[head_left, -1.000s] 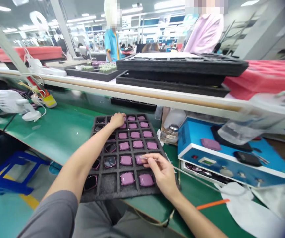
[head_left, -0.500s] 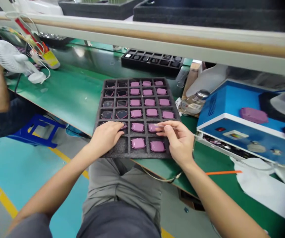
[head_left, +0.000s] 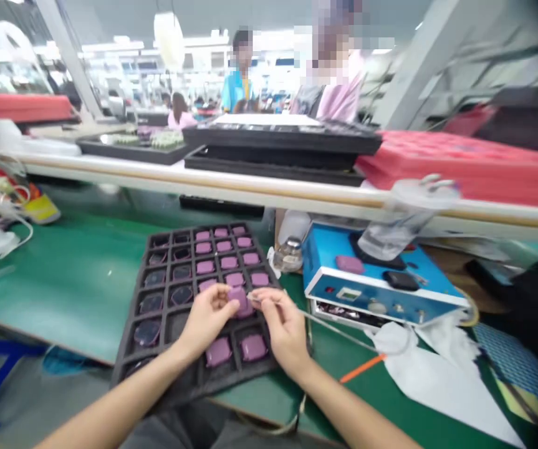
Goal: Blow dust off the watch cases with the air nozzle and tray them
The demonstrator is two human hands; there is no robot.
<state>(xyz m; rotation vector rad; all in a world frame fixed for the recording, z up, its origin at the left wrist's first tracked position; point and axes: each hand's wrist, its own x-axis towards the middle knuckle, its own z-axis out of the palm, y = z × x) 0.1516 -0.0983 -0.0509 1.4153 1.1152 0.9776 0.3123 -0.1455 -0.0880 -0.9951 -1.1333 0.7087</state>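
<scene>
My left hand (head_left: pixel 212 315) pinches a purple watch case (head_left: pixel 239 302) by its left edge, lifted above the tray. Close to its right side, my right hand (head_left: pixel 280 324) is closed on the end of a thin pale tube (head_left: pixel 327 325), whose tip is at or near the case; whether it touches is unclear. Under both hands lies a black foam tray (head_left: pixel 131 349) with square compartments. Purple watch cases (head_left: pixel 218 352) fill its right columns, and dark-faced ones (head_left: pixel 147 332) sit in the left columns. My hands cover some compartments.
A blue machine (head_left: pixel 318 274) with a clear cup (head_left: pixel 397 218) on top stands to the right. Nearby are a glass bottle (head_left: pixel 291 254), an orange strip (head_left: pixel 362 369) and white sheets (head_left: pixel 446 383). A shelf (head_left: pixel 147 174) with black trays crosses the back; people stand beyond.
The view has tilted up and turned right. My left hand has moved right, from the dark-faced column, and now holds a purple case beside my right hand.
</scene>
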